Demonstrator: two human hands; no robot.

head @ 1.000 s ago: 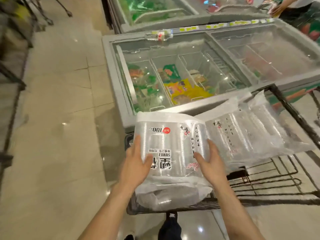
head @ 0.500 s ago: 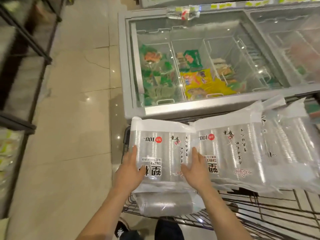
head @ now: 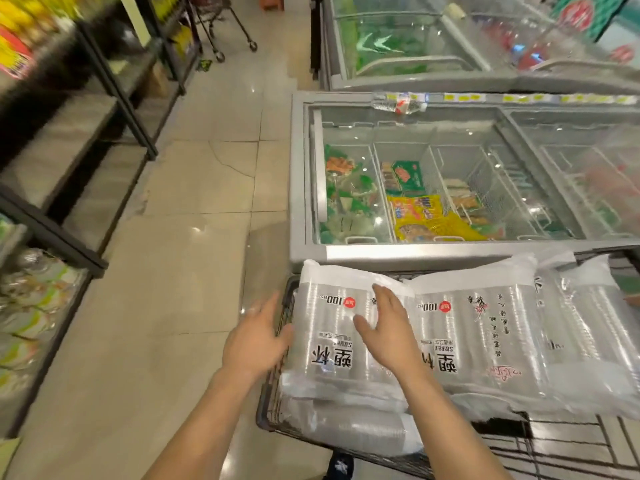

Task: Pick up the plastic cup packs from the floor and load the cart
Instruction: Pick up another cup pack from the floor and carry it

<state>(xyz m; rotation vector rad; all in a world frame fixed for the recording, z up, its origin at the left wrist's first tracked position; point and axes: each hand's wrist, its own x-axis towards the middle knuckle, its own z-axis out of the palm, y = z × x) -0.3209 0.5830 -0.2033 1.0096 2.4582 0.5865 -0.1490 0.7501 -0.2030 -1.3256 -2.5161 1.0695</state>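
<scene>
A clear plastic cup pack [head: 329,327] with black print and a red dot lies flat at the left end of the black wire cart [head: 273,410]. More cup packs [head: 485,341] lie beside it to the right, and another sits underneath near the cart's front edge. My left hand [head: 256,337] hovers open at the pack's left edge, fingers spread. My right hand [head: 388,327] is open just above the pack's right side; contact is unclear.
A chest freezer [head: 298,188] with glass lids stands right behind the cart, a second freezer beyond it. Dark shelving [head: 86,140] with goods lines the left of the tiled aisle [head: 194,271]. Another cart [head: 221,26] stands far back.
The pack was pressed down into the cart under both hands. Both hands have now lifted off it with fingers spread, and my head has tilted up, showing more of the aisle.
</scene>
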